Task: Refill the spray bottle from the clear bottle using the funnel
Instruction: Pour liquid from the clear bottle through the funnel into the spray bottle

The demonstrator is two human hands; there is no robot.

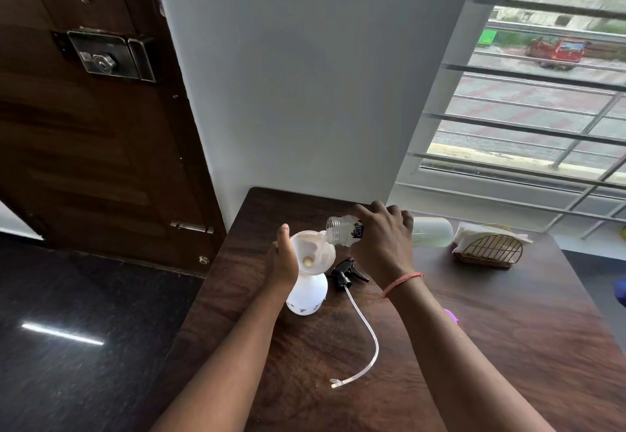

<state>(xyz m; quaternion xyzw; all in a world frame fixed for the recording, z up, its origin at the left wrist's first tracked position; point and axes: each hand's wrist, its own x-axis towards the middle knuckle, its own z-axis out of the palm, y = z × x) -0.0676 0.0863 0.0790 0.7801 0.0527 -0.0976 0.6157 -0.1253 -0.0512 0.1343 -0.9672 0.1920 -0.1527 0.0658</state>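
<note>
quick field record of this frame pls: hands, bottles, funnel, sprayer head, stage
left hand: steadies funnel seated in spray bottle
right hand: grips clear bottle, tipped near level, mouth over funnel rim
sprayer head: off, lying on table beside spray bottle, tube trailing toward the person
stage: pouring
other: napkin holder at right

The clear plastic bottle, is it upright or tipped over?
Tipped: the clear plastic bottle, gripped by the right hand, lies sideways, open mouth over the white funnel.
</note>
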